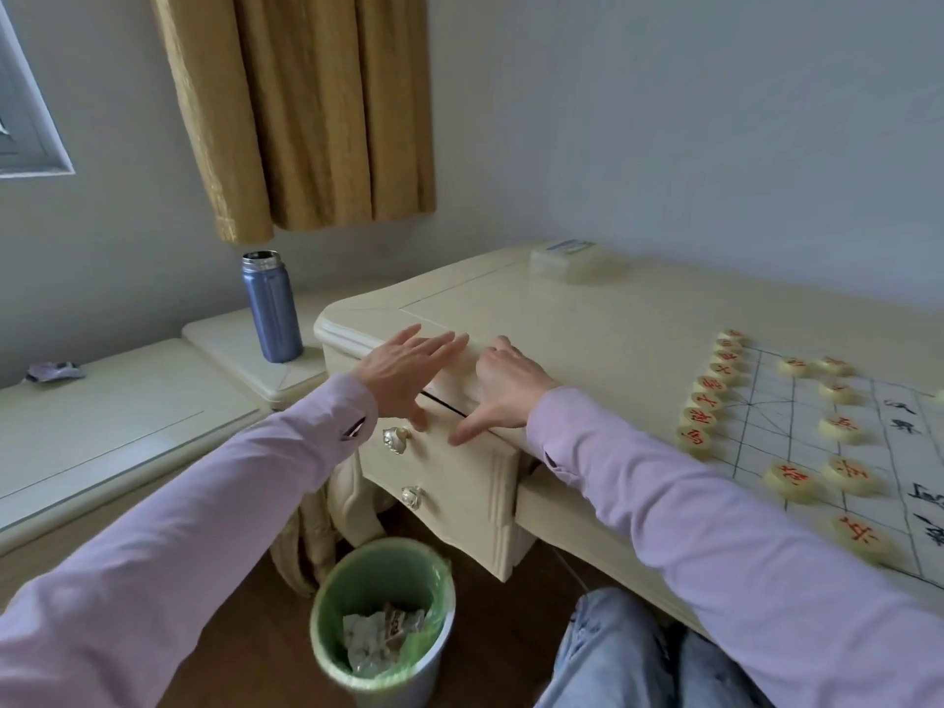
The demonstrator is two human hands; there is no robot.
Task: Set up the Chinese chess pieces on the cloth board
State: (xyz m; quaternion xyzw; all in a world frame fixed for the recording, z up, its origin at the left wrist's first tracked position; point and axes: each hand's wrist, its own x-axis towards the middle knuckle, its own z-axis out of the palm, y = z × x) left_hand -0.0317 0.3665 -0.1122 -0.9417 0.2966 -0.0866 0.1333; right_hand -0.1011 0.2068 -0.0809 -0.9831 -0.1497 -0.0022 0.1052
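The cloth board (797, 416) lies on the cream desk (587, 319) at the right edge of the view. Several round cream pieces with red characters (707, 401) stand in a row along its left edge, and more red pieces (840, 426) sit further in on the grid. Both hands are off the board, at the desk's left front corner. My left hand (403, 373) has straight fingers, thumb down on the top drawer front (449, 452). My right hand (503, 388) rests on the desk edge, fingers bent over it, thumb on the drawer's top. Neither holds a piece.
The top drawer stands slightly ajar, with two shiny knobs (396, 439) on the drawer fronts. A blue flask (272, 306) stands on a low side cabinet at left. A green-lined waste bin (383, 618) sits on the floor below. A small pale box (564, 258) lies at the desk's back.
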